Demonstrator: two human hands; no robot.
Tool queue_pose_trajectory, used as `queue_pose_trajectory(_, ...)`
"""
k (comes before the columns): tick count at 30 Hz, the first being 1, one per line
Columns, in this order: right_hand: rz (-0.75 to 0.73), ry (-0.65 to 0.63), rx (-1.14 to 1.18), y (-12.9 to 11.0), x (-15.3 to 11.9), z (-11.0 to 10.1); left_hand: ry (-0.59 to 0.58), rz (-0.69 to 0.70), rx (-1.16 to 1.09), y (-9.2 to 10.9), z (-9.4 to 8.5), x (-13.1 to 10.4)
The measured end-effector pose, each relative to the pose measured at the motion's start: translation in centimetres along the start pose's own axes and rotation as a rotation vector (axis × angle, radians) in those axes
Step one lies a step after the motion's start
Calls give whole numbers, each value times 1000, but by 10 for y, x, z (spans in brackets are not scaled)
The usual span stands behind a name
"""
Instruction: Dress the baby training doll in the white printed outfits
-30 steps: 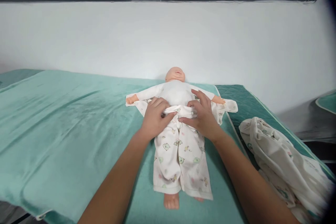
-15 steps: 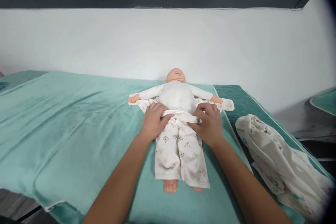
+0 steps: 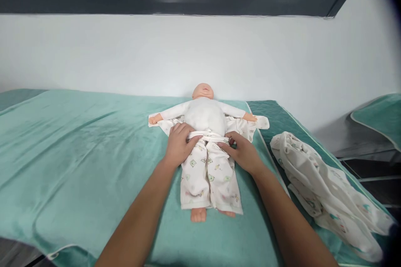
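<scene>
A baby doll (image 3: 205, 117) in a white long-sleeved top lies on its back, arms stretched out to the sides. Printed white trousers (image 3: 208, 175) cover its legs, with the feet showing below the hems. My left hand (image 3: 181, 144) pinches the waistband at its left side, thumb in front. At the other side, my right hand (image 3: 239, 150) has thumb and fingers closed on the waistband edge. Under the doll's arms a printed garment (image 3: 261, 122) is spread out, mostly hidden by its body.
A crumpled white printed cloth (image 3: 322, 183) lies on the right, over a darker green cover (image 3: 269, 110). Light green cloth (image 3: 78, 154) covers the bed. Behind stands a white wall (image 3: 156, 54) below a dark metal frame (image 3: 203, 2).
The camera view has shifted slightly. My right hand has drawn the waistband edge flatter against the doll's belly; the left hand keeps its hold.
</scene>
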State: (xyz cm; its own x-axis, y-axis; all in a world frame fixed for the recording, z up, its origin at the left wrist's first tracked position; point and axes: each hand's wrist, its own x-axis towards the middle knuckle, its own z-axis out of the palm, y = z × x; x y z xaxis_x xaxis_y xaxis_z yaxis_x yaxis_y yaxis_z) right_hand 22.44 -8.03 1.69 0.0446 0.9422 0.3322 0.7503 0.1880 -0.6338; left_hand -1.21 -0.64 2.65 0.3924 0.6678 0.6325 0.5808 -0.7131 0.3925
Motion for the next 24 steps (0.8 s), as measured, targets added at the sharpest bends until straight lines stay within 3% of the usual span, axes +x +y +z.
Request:
queue_pose_trajectory(4, 117, -63, 93, 3, -4, -4, 23, 5, -9, 1, 0, -1)
queue_pose_trajectory(9, 117, -70, 108, 1, -7, -6, 32, -15, 15, 1, 1, -1)
queue_pose_trajectory(17, 115, -289, 352, 2, -9, -12, 41, -7, 3, 0, 3, 4)
queue_pose_trajectory(24, 171, -72, 220, 3, -2, 4, 39, 33, 26, -7, 11, 25)
